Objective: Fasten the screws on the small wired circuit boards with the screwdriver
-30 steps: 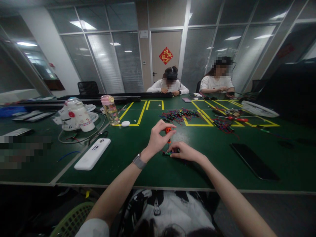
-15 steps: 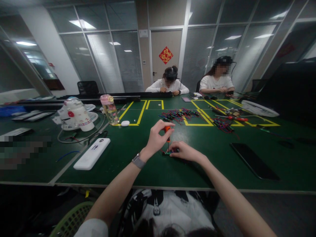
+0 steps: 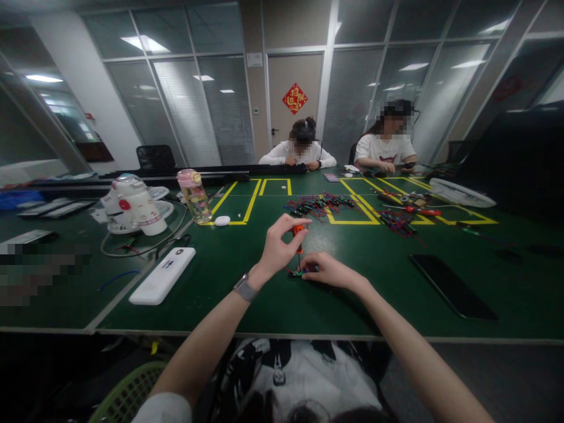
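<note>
My left hand [image 3: 281,242] grips the orange handle of a small screwdriver [image 3: 299,235], held upright with its thin shaft pointing down. The shaft's lower end meets a small green circuit board [image 3: 296,274] on the green table [image 3: 211,270]. At the board's right end, my right hand [image 3: 328,270] pinches it with curled fingers, low against the tabletop. Thin wires show beside these fingertips. Beyond my hands lies a pile of small boards with red and blue wires [image 3: 321,204].
A white power bank [image 3: 163,276] and a pink-lidded bottle [image 3: 194,197] stand to the left, near a white robot-shaped object [image 3: 132,205]. A black phone [image 3: 452,285] lies right. More wired boards [image 3: 399,222] are farther right. Two people sit across the table.
The view has shifted very slightly. My hands keep almost the same pose on the screwdriver and board. The person at the far right has moved their hands a little.
</note>
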`<action>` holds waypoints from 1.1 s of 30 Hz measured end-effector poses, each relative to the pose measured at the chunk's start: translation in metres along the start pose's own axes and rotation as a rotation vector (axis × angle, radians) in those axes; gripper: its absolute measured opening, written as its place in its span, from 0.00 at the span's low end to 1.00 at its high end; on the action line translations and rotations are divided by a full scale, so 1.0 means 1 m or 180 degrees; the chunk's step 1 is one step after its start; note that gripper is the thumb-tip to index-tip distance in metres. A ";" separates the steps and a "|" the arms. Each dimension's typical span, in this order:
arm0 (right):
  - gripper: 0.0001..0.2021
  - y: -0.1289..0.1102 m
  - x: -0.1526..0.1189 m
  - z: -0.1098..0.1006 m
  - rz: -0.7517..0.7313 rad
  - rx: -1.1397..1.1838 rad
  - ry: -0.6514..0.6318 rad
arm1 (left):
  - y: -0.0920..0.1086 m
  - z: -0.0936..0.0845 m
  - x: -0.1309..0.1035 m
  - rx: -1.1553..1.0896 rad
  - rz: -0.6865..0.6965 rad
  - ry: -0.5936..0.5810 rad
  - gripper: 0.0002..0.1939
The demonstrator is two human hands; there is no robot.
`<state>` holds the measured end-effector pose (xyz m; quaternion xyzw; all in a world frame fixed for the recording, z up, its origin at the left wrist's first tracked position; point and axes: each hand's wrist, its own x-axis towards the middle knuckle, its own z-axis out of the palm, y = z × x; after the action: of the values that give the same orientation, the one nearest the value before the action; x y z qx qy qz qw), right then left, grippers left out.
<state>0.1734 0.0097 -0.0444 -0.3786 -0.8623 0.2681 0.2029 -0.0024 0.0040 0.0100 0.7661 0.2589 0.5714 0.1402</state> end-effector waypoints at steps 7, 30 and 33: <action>0.06 0.001 0.000 0.001 0.0022 0.0012 0.0002 | 0.000 -0.002 0.000 -0.0188 -0.0034 -0.0113 0.11; 0.05 0.006 0.003 0.001 0.0158 0.0325 -0.0013 | 0.011 -0.001 0.009 0.0090 -0.0217 -0.0676 0.14; 0.06 0.006 0.005 -0.001 0.0117 0.0328 -0.0090 | 0.011 0.001 0.014 0.0339 -0.0175 -0.0583 0.11</action>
<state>0.1741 0.0167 -0.0464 -0.3797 -0.8430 0.3211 0.2050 0.0042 0.0029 0.0270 0.8141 0.2959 0.4803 0.1380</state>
